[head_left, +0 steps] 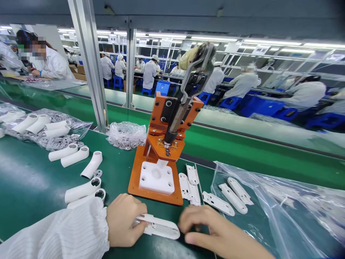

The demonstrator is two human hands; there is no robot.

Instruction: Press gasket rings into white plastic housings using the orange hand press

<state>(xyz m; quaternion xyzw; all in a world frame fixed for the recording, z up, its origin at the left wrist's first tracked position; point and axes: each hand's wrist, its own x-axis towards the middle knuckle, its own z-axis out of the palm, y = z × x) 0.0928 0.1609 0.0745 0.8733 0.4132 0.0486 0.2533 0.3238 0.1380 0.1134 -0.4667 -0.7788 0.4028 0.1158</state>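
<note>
My left hand (pixel 125 219) is closed around one end of a long white plastic housing shell (pixel 165 230), low over the green bench. The shell's rounded end points right, its hollow side partly in view. Just beyond that end is my right hand (pixel 201 225), slightly blurred, its fingers bent and the thumb apart from them; nothing shows between them. Behind both hands stands an orange hand press (pixel 159 144) with a white block (pixel 156 178) on its base. Similar flat white shells (pixel 219 203) lie to the right of the press.
Curved white tube parts (pixel 91 164) lie at left, near a bag of small metal rings (pixel 126 135). A clear plastic bag (pixel 283 201) with white parts covers the right side. A metal post (pixel 90 64) rises behind the bench. Several people in white work further back.
</note>
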